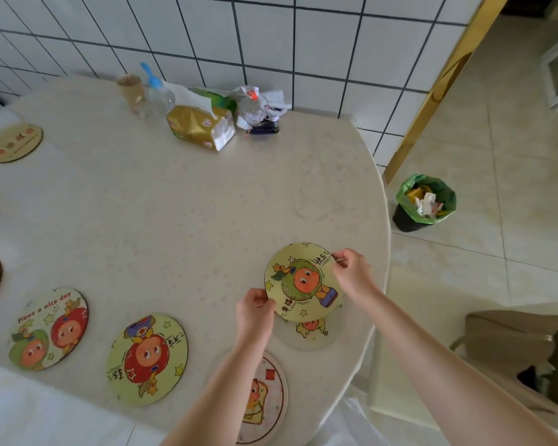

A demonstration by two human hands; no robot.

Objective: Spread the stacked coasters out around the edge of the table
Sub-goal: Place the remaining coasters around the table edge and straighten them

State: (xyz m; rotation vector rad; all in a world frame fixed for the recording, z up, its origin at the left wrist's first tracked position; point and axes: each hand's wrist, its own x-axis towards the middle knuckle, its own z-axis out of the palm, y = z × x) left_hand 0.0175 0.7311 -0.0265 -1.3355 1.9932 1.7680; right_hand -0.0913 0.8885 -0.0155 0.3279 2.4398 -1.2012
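Note:
A yellow round coaster [300,281] with a green-and-orange cartoon figure is held tilted above the table near its right edge. My left hand [255,309] pinches its lower left rim and my right hand [351,272] pinches its upper right rim. Under it lies a pale coaster [316,333], partly covered. Several more coasters lie along the near and left edge: a toast one [266,403] under my left forearm, a yellow one with a red figure [147,358], a "Have a nice day" one [49,328], and a beige one [15,142] at far left.
The round cream table [181,201] stands against a tiled wall. A tissue pack [202,125], a plastic bottle [158,94], a paper cup [130,88] and a plastic bag [261,107] sit at the back. A green-lined bin [424,202] stands on the floor to the right, a chair [512,358] at lower right.

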